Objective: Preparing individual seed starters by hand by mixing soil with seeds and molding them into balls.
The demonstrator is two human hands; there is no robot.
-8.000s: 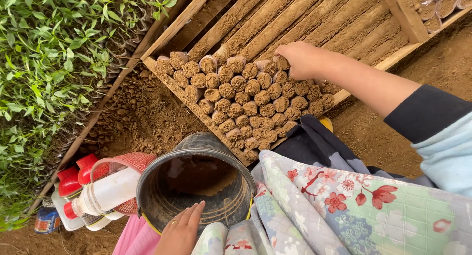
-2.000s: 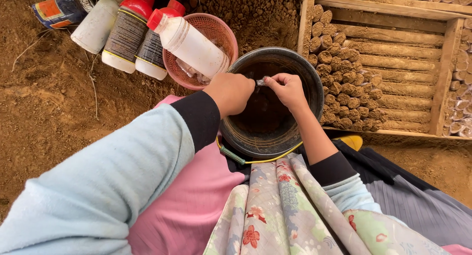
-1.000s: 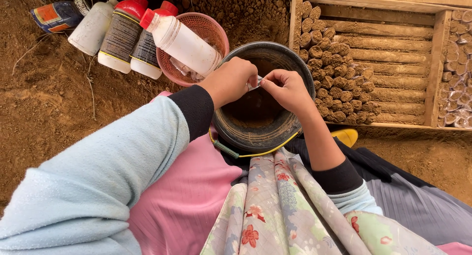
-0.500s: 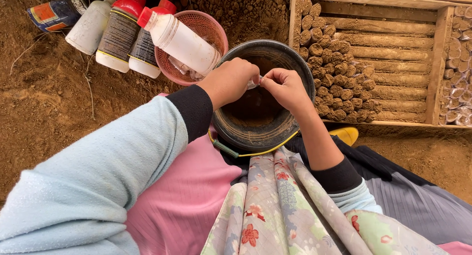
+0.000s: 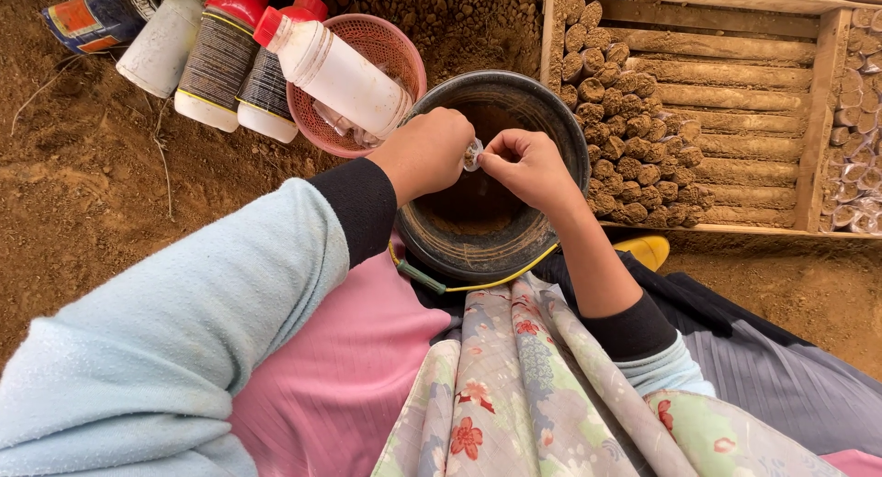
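At the far left lies bare brown soil (image 5: 83,210), loose and uneven, with open room beside the person's left sleeve. Above it, several plastic bottles (image 5: 220,59) with red caps lie on their sides, one of them resting over the rim of a pink mesh basket (image 5: 404,59).

The left hand (image 5: 427,151) is closed in a loose fist over the dark bucket (image 5: 560,128); its fingertips pinch one side of a small clear plastic piece (image 5: 473,153). The right hand (image 5: 528,169) meets it from the other side, with thumb and forefinger closed on the same piece and the other fingers curled in. The piece hangs above the bucket's mouth, near its upper-left rim. Inside the bucket there is brown earth at the bottom. The bucket stands between the person's knees, touching the floral cloth (image 5: 514,385).

To the right, a wooden tray (image 5: 818,119) lies just beside the bucket, and its left part is packed with small soil-filled rolls (image 5: 634,155). Long rows of earth fill the rest. Below the tray there is again bare soil.
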